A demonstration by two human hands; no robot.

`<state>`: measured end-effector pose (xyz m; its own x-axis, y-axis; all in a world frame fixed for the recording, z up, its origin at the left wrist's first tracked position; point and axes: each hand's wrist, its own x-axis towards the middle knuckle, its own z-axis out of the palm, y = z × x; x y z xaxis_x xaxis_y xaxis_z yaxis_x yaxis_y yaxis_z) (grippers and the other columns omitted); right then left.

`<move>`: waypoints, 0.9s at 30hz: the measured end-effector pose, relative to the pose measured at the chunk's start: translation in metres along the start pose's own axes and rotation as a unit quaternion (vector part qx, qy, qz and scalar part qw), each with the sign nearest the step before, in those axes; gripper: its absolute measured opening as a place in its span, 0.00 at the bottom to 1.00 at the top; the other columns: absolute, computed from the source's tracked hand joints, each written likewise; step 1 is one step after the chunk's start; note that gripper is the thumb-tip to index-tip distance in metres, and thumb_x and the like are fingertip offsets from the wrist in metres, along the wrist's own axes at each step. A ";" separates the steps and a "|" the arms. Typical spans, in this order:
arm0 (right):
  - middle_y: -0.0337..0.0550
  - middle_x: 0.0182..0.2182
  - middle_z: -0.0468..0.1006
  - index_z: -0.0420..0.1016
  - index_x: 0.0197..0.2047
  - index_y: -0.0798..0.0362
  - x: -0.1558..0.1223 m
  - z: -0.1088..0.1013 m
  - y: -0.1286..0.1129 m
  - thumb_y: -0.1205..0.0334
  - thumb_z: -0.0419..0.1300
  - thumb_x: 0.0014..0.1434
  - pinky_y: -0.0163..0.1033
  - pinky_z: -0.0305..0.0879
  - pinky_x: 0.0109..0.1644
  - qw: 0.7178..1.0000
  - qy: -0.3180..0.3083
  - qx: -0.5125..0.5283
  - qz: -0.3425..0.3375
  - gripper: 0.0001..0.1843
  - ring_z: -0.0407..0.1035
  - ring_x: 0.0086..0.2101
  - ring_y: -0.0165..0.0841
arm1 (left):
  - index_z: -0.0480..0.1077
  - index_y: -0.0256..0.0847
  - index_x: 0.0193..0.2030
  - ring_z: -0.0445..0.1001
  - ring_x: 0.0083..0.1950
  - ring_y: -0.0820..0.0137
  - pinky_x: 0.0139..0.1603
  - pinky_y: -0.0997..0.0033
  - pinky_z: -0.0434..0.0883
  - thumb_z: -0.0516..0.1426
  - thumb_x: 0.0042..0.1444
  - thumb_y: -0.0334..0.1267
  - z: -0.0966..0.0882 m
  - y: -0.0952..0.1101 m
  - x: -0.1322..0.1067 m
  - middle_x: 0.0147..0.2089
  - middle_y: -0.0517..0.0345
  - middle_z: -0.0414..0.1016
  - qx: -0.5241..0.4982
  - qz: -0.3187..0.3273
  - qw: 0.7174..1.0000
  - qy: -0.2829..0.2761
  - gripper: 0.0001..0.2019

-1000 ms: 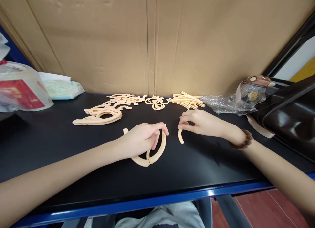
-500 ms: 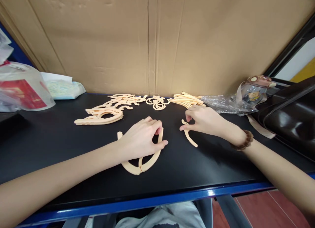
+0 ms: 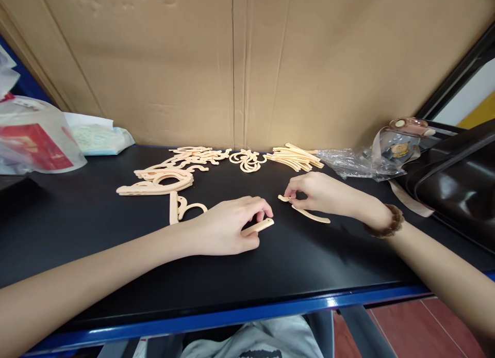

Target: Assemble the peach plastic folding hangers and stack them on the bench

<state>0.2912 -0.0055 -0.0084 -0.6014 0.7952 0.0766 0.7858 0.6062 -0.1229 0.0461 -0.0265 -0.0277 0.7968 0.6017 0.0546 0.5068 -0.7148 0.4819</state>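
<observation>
Peach curved plastic hanger arm (image 3: 260,226) lies on the black bench (image 3: 309,265), its end pinched by the left hand (image 3: 228,229). The right hand (image 3: 323,193) fingers (image 3: 293,194) nip a thinner peach strip (image 3: 314,216). Both look light, stiff and brittle, best held near the ends.

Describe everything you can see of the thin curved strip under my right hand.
The curved strip is slim, pale peach, plastic-looking and gently bowed. It lies flat on the black table, one end pinched by the fingers of the right hand, the other end free, pointing toward the wrist. The left hand grips a separate bar, apart from it.
</observation>
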 end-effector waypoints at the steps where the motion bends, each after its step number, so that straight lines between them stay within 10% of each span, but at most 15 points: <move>1: 0.41 0.33 0.80 0.78 0.36 0.53 0.000 0.000 0.001 0.67 0.58 0.55 0.35 0.63 0.36 1.000 0.002 0.011 -0.009 0.07 0.72 0.33 0.33 | 0.65 0.44 0.48 0.69 0.40 0.70 0.41 0.72 0.65 0.53 0.48 0.30 0.000 -0.001 0.000 0.39 0.63 0.68 0.003 0.004 1.000 -0.002 0.19; 13: 0.42 0.34 0.80 0.73 0.38 0.56 0.007 0.009 -0.002 0.58 0.65 0.53 0.38 0.70 0.42 0.896 -0.096 0.434 -0.021 0.12 0.75 0.35 0.31 | 0.57 0.43 0.55 0.70 0.37 0.70 0.38 0.72 0.66 0.53 0.48 0.31 0.002 -0.001 -0.001 0.40 0.62 0.69 0.002 -0.021 1.000 0.006 0.25; 17: 0.41 0.34 0.79 0.70 0.35 0.56 0.010 0.016 -0.003 0.60 0.66 0.53 0.38 0.69 0.43 0.861 -0.108 0.497 -0.023 0.11 0.75 0.35 0.30 | 0.47 0.46 0.63 0.70 0.34 0.72 0.36 0.72 0.66 0.52 0.49 0.31 0.001 0.000 -0.001 0.42 0.62 0.69 0.004 -0.016 1.000 0.024 0.33; 27: 0.43 0.33 0.79 0.67 0.40 0.55 0.012 0.024 -0.009 0.56 0.59 0.60 0.38 0.65 0.43 0.831 -0.067 0.552 0.025 0.11 0.73 0.37 0.31 | 0.62 0.47 0.54 0.68 0.29 0.74 0.30 0.74 0.63 0.50 0.55 0.32 0.001 -0.003 -0.001 0.48 0.60 0.69 0.086 -0.012 0.995 0.054 0.19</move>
<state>0.2732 -0.0018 -0.0305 -0.6403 0.7660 -0.0576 0.2432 0.1310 -0.9611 0.0444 -0.0254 -0.0304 0.7485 0.6478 0.1420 0.5818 -0.7442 0.3283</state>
